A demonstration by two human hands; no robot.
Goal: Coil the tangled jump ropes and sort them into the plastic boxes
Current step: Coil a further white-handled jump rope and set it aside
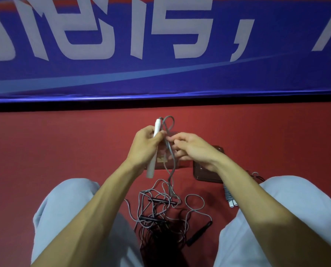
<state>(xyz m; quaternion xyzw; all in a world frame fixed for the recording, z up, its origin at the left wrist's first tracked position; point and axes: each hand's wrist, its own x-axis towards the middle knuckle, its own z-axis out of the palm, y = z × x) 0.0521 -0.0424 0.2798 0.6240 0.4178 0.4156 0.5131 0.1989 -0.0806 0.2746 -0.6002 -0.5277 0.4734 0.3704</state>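
My left hand point(145, 145) grips a white jump-rope handle point(151, 168) upright, its grey cord point(169, 124) looping above my fingers. My right hand point(191, 149) pinches that grey cord beside the handle. The cord hangs down into a tangled pile of grey and black ropes point(160, 212) on the red floor between my knees, with black handles point(199, 234) in it. Two clear plastic boxes lie beyond the pile: one point(160, 160) behind my hands, the other point(205, 174) under my right wrist. A coiled rope with white handles point(230, 199) lies beside the right box.
I sit on a red floor point(64, 143) with my knees in grey trousers point(64, 218) on either side of the pile. A blue banner with large white characters point(160, 74) runs along the wall ahead.
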